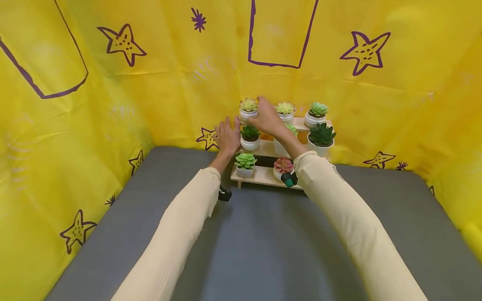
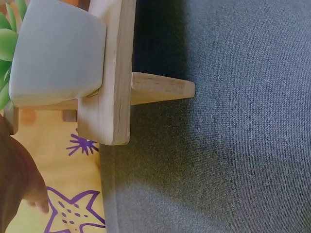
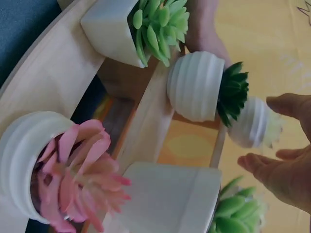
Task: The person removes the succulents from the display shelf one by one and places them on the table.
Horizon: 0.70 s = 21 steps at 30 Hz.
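Note:
A potted pale yellow-green succulent (image 1: 248,105) in a ribbed white pot (image 3: 248,122) stands at the left end of the top tier of a wooden shelf (image 1: 260,177). My right hand (image 1: 268,118) is right beside it, thumb and fingers spread around the pot's sides in the right wrist view. My left hand (image 1: 227,136) is at the shelf's left side with fingers extended upward, close to the middle tier. Nearest to it is a dark green succulent (image 1: 250,132) in a ribbed pot. In the left wrist view, only part of the left hand (image 2: 19,179) shows.
Below are a green succulent (image 1: 245,160) in a square pot and a pink one (image 3: 80,170). Other potted succulents, one dark green (image 1: 321,134), stand to the right, partly behind my right arm. A yellow patterned cloth (image 1: 167,90) hangs behind the grey table (image 1: 253,248).

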Each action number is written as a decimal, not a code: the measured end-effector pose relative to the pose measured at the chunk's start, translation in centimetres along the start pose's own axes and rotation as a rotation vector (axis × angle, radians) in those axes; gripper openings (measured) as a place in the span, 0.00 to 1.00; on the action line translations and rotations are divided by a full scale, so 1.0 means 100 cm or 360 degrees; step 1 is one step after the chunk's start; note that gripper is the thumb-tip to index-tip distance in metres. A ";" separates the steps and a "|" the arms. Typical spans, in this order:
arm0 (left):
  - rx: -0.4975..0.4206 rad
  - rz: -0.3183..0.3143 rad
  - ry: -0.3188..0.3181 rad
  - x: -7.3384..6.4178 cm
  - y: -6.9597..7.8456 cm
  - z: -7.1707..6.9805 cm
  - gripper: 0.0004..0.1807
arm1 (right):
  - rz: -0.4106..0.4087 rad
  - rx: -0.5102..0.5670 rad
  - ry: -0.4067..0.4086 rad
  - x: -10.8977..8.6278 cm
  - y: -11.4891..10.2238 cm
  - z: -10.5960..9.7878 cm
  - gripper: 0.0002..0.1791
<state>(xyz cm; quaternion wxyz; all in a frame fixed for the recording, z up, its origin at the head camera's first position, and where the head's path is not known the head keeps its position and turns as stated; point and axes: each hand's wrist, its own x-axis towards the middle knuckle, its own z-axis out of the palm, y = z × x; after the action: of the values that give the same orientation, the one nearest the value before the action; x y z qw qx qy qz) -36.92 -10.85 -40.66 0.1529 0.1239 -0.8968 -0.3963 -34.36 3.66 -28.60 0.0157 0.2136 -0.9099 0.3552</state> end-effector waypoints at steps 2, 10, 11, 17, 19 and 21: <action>0.0042 -0.0023 0.0001 -0.002 0.002 0.004 0.46 | 0.0011 -0.0049 0.0002 0.002 0.001 0.002 0.48; 0.0068 -0.0091 -0.0007 -0.004 -0.004 0.009 0.48 | 0.0159 -0.0048 0.0045 0.008 0.001 0.014 0.47; 0.0076 -0.0109 -0.0007 -0.005 -0.005 0.009 0.49 | 0.0169 -0.0045 0.0039 0.009 0.002 0.016 0.47; 0.0080 -0.0138 0.0045 -0.005 -0.009 0.006 0.51 | 0.0177 -0.0018 0.0077 0.016 0.003 0.025 0.44; 0.0074 -0.0128 0.0043 -0.002 -0.008 0.006 0.52 | 0.0187 -0.0014 0.0123 0.018 0.003 0.025 0.42; 0.0085 -0.0122 0.0043 0.001 -0.007 0.005 0.52 | 0.0189 -0.0007 0.0161 0.020 0.003 0.026 0.41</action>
<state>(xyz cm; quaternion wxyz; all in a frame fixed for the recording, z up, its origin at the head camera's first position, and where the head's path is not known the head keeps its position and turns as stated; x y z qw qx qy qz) -37.10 -10.99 -41.47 0.1464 0.1677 -0.8994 -0.3761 -36.03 1.41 -30.39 0.0409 0.1410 -0.9198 0.3638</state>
